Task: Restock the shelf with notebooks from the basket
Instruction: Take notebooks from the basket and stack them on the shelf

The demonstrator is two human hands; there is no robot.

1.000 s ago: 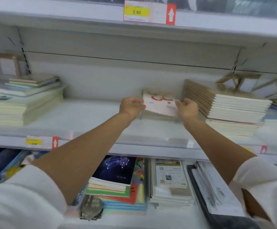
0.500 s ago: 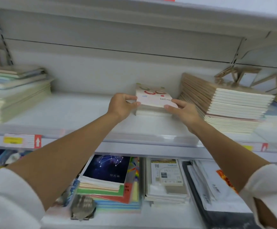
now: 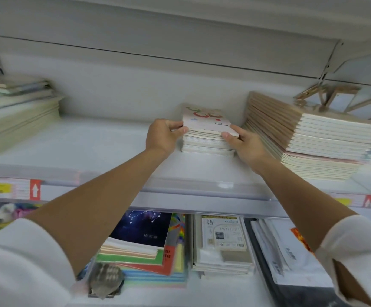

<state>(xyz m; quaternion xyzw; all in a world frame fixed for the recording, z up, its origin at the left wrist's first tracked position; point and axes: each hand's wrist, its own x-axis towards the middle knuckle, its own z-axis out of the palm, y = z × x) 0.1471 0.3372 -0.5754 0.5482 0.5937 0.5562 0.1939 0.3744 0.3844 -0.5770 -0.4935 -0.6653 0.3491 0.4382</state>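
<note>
A stack of thin notebooks (image 3: 206, 138) with a white cover bearing red shapes rests on the white shelf (image 3: 105, 151), near the back wall. My left hand (image 3: 163, 135) grips the stack's left side, thumb on the top cover. My right hand (image 3: 245, 144) holds its right front corner, fingers on the edges. The basket is not in view.
A tall pile of brown-spined notebooks (image 3: 313, 138) stands close on the right, with wooden frames (image 3: 335, 98) behind it. Another pile (image 3: 16, 111) sits at the far left. The lower shelf holds a starry-cover stack (image 3: 140, 235), white booklets (image 3: 223, 240) and packets (image 3: 286, 255).
The notebooks were held tilted up above the shelf; now they lie flat as a stack on it. Both hands stay on the stack's sides. The view has tilted down and come closer.
</note>
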